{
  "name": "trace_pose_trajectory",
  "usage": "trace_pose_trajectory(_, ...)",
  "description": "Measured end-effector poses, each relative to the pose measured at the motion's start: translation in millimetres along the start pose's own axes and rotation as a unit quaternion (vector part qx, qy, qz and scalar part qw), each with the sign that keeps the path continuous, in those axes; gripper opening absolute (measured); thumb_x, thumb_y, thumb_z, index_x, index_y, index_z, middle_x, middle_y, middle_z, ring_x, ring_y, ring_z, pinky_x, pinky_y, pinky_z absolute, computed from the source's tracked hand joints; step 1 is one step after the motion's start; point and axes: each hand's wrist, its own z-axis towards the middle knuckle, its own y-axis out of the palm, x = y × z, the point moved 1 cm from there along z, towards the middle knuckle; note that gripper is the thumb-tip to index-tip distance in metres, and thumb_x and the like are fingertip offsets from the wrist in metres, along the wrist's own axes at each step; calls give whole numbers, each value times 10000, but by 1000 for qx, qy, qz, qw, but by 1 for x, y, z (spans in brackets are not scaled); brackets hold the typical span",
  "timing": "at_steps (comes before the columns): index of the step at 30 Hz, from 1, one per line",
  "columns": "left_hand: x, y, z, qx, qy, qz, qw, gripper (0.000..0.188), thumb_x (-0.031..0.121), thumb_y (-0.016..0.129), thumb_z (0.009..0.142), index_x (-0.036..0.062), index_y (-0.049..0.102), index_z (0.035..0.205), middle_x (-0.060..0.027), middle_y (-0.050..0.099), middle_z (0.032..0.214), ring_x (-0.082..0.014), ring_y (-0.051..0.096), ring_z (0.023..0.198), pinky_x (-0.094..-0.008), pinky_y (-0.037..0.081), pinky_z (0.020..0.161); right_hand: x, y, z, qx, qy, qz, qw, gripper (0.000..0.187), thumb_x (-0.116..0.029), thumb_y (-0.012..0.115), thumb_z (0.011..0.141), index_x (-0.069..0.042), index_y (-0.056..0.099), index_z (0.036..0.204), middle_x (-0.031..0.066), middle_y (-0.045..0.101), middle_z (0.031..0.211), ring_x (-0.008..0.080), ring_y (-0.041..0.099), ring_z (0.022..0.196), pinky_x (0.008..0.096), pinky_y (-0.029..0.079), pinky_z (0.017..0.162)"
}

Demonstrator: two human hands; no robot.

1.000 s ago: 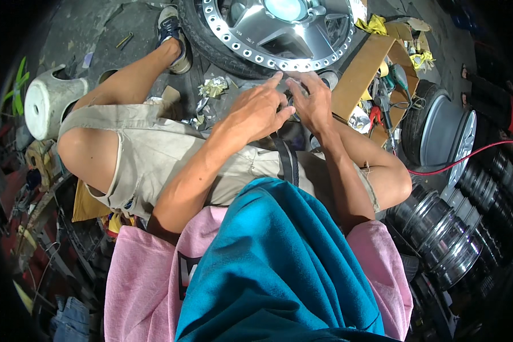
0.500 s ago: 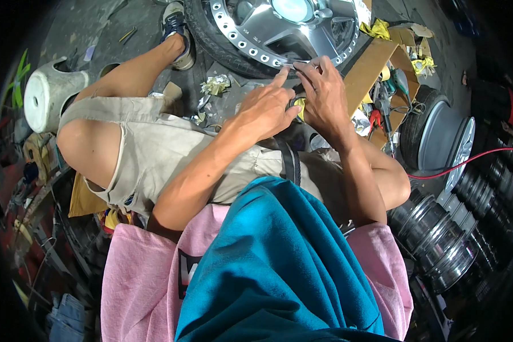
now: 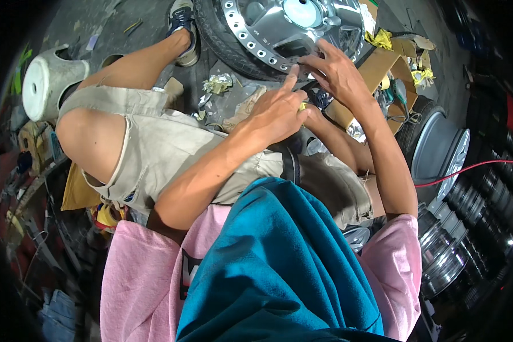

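Note:
A polished multi-spoke wheel rim (image 3: pixel 268 43) with a row of small holes around its lip lies in a black tire (image 3: pixel 225 48) at the top. My left hand (image 3: pixel 276 113) is at the near edge of the rim, its index finger stretched to the lip and the other fingers curled. A small yellow piece (image 3: pixel 302 106) shows at those curled fingers; its kind is unclear. My right hand (image 3: pixel 339 74) reaches over the rim from the right, fingers apart, fingertips at the lip and a spoke. No held object shows in it.
A cardboard box (image 3: pixel 376 68) with tools stands right of the wheel. Another wheel (image 3: pixel 433 139) leans beyond it, near a red hose (image 3: pixel 467 168) and stacked rims (image 3: pixel 444 256). Crumpled foil (image 3: pixel 218 84) lies on the floor. A white plastic stool (image 3: pixel 37 91) is at the left.
My right hand has opened from a pinch at the lip and shifted up and right, its elbow swinging outward. The rim's markings have shifted. My right leg has drawn inward.

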Motion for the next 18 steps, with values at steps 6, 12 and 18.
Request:
trace_pose_trajectory(6,2,2,-1,18,42,-14,999,369,290,682,938,14,702,1183,-326,332,1602,-501,677,1047,-520,531,981,-4,-9,13,-53,36,5,998,246,-91,697,893,-99,734,1136,157,601,1204,361,635,1085,444,521,940)
trace_pose_trajectory(12,-3,0,-2,52,62,-47,996,365,256,669,939,10,692,1208,-387,340,1558,-504,691,982,-515,571,898,-12,-20,45,-57,-85,-86,991,177,-102,655,861,-90,751,1009,121,615,1207,308,640,1115,422,499,977)
trace_pose_trajectory(18,6,-10,-3,55,18,-50,997,368,240,682,940,23,678,1238,-361,501,1392,-523,677,975,-547,565,880,-29,-24,71,-123,-204,-200,950,190,-120,650,841,-115,760,995,68,617,1228,221,614,1173,371,459,1008)
